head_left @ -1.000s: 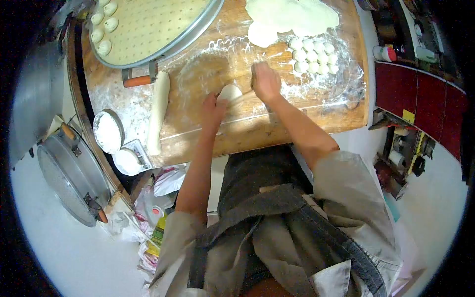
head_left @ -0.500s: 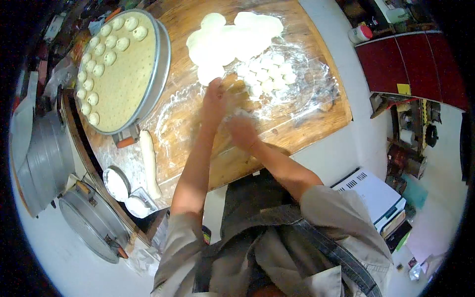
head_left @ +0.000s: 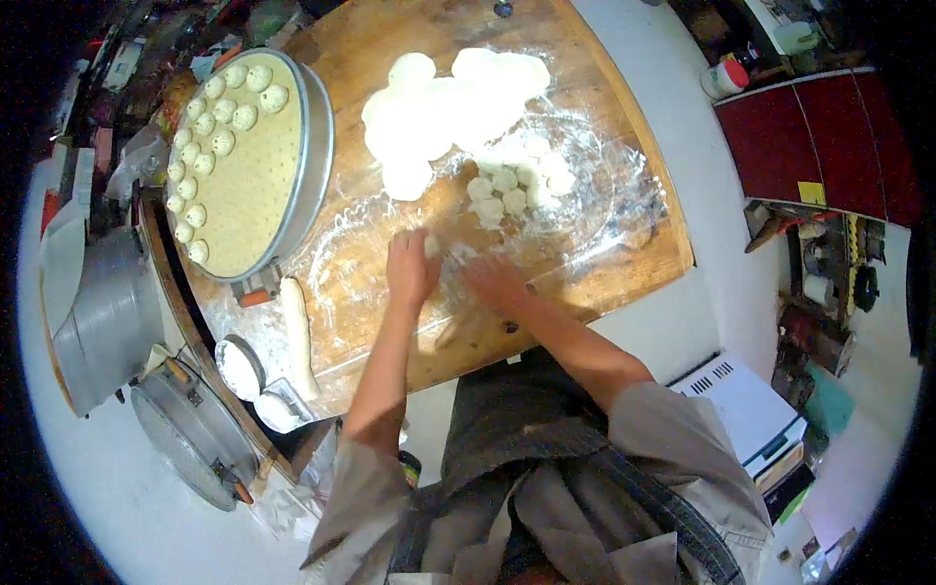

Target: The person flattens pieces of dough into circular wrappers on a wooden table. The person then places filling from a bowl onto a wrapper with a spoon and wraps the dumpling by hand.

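My left hand point(head_left: 413, 265) is closed just below the flat dough sheets, with a small pale piece at its fingertips that looks like dough. To its right, my right hand point(head_left: 490, 281) is low over the floured wood and smeared by motion, so its fingers are unclear. Thin overlapping dough rounds point(head_left: 444, 107) lie beyond both hands. Small dough pieces point(head_left: 514, 185) sit clustered in flour ahead of my right hand. A long dough roll point(head_left: 297, 336) rests on the left part of the table.
A round steamer tray point(head_left: 255, 180) with several filled buns along its far-left side stands on the wooden table point(head_left: 604, 107). Two containers of white powder point(head_left: 237, 369) are at the near-left corner. Another metal steamer point(head_left: 200, 434) is beyond the left edge.
The dough round near my left hand a second ago now lies with the other sheets. My left hand has drawn back from them and closed. The view has swung toward the right.
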Available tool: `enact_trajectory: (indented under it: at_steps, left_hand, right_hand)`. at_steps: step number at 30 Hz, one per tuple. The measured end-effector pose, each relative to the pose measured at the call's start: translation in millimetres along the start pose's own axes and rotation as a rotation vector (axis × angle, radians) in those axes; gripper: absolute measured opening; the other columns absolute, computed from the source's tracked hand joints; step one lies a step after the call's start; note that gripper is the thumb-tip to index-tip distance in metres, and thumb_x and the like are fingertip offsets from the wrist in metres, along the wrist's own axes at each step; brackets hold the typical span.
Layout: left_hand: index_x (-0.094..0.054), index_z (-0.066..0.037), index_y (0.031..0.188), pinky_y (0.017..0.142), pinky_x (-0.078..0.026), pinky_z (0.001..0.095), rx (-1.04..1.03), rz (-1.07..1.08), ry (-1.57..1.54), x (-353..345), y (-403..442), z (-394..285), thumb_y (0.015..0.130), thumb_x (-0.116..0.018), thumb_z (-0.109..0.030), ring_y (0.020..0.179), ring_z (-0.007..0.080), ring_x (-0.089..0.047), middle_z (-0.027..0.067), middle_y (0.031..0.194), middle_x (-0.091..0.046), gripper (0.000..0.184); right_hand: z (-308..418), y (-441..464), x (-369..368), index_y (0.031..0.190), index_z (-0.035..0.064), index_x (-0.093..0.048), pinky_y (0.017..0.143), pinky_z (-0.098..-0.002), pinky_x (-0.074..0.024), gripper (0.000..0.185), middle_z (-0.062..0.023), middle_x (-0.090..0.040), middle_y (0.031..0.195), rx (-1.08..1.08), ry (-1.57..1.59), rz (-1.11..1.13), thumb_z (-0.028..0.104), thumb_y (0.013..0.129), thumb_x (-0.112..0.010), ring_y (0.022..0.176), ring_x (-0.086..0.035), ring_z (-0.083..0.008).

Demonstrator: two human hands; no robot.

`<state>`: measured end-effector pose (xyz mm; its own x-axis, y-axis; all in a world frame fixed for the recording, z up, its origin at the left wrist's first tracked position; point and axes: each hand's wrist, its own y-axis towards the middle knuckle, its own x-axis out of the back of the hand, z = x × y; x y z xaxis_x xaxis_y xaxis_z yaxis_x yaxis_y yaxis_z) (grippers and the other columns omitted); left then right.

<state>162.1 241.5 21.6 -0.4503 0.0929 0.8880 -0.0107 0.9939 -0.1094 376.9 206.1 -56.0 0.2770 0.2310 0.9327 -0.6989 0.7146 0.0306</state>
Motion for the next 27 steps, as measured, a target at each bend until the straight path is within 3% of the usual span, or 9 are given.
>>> enact_trajectory:
  at_steps: [4, 6, 9, 11, 16, 18, 21, 24, 27]
  left_hand:
    - [-0.058, -0.008, 0.132, 0.108, -0.043, 0.0531, 0.040, -0.015, 0.016, 0, -34, -12, 0.080, -0.082, -0.023, 0.129, 0.0464, -0.049, 0.0260, 0.138, -0.052, 0.059]
    - [-0.053, -0.011, 0.143, 0.117, -0.032, 0.0603, -0.042, -0.182, 0.116, -21, -30, -12, 0.085, -0.078, -0.035, 0.145, 0.0503, -0.033, 0.0289, 0.157, -0.034, 0.067]
    - [-0.048, -0.015, 0.151, 0.120, -0.024, 0.0657, -0.014, -0.169, 0.206, -30, -5, -7, 0.088, -0.072, -0.046, 0.151, 0.0506, -0.023, 0.0284, 0.165, -0.022, 0.074]
    - [-0.045, -0.019, 0.155, 0.119, -0.023, 0.0672, -0.018, -0.218, 0.209, -33, 2, -2, 0.091, -0.069, -0.045, 0.151, 0.0504, -0.023, 0.0260, 0.166, -0.022, 0.073]
    - [-0.060, -0.010, 0.136, 0.113, -0.035, 0.0589, 0.041, -0.165, 0.052, -54, -18, 29, 0.093, -0.067, -0.031, 0.134, 0.0464, -0.045, 0.0247, 0.145, -0.050, 0.049]
    - [-0.067, -0.005, 0.122, 0.106, -0.041, 0.0558, 0.284, -0.169, -0.202, -26, -48, -10, 0.091, -0.068, -0.023, 0.121, 0.0441, -0.054, 0.0238, 0.128, -0.062, 0.036]
    - [-0.069, -0.005, 0.118, 0.102, -0.043, 0.0550, 0.095, -0.240, -0.220, -100, -80, 15, 0.089, -0.070, -0.018, 0.116, 0.0428, -0.056, 0.0229, 0.121, -0.061, 0.032]
    - [-0.069, -0.004, 0.112, 0.098, -0.046, 0.0526, 0.122, -0.024, -0.246, -65, -58, 25, 0.086, -0.072, -0.015, 0.111, 0.0418, -0.057, 0.0216, 0.114, -0.061, 0.028]
    - [-0.066, -0.004, 0.110, 0.096, -0.047, 0.0509, 0.108, 0.032, -0.175, -17, -48, 8, 0.083, -0.075, -0.013, 0.111, 0.0416, -0.058, 0.0207, 0.113, -0.062, 0.029]
  right_hand:
    - [-3, 13, 30, 0.124, 0.0130, -0.062, 0.096, -0.0509, -0.0486, 0.032, -0.0107, -0.065, 0.122, 0.133, -0.016, -0.135, 0.017, 0.093, -0.056, 0.115, -0.061, -0.0314]
    - [5, 28, 26, 0.117, 0.0116, -0.064, 0.090, -0.0470, -0.0524, 0.027, -0.0106, -0.066, 0.116, -0.184, 0.042, 0.570, 0.018, 0.092, -0.057, 0.110, -0.063, -0.0305]
    - [7, 9, 30, 0.107, 0.0111, -0.067, 0.084, -0.0440, -0.0546, 0.021, -0.0108, -0.066, 0.108, -0.255, 0.131, 0.097, 0.020, 0.090, -0.060, 0.105, -0.064, -0.0285]
    - [7, 12, 38, 0.104, 0.0105, -0.068, 0.085, -0.0444, -0.0535, 0.020, -0.0114, -0.065, 0.105, -0.147, 0.088, 0.085, 0.021, 0.089, -0.060, 0.103, -0.063, -0.0294]
    - [10, 24, 59, 0.103, 0.0106, -0.069, 0.089, -0.0445, -0.0499, 0.021, -0.0128, -0.065, 0.103, 0.068, -0.142, -0.007, 0.023, 0.087, -0.063, 0.101, -0.063, -0.0318]
    - [17, 37, 95, 0.103, 0.0099, -0.069, 0.090, -0.0450, -0.0484, 0.019, -0.0136, -0.065, 0.102, -0.094, 0.457, -0.065, 0.021, 0.089, -0.062, 0.101, -0.062, -0.0347]
    - [22, 72, 99, 0.102, 0.0087, -0.068, 0.090, -0.0478, -0.0474, 0.017, -0.0150, -0.065, 0.101, -0.210, 0.600, -0.115, 0.017, 0.090, -0.060, 0.101, -0.061, -0.0377]
    - [16, 117, 60, 0.100, 0.0072, -0.068, 0.091, -0.0526, -0.0455, 0.014, -0.0165, -0.066, 0.100, -0.373, 0.317, 0.192, 0.012, 0.092, -0.057, 0.102, -0.061, -0.0406]
    - [17, 121, 42, 0.097, 0.0073, -0.067, 0.088, -0.0527, -0.0454, 0.011, -0.0161, -0.065, 0.099, -0.284, 0.273, 0.075, 0.011, 0.090, -0.058, 0.098, -0.061, -0.0394]
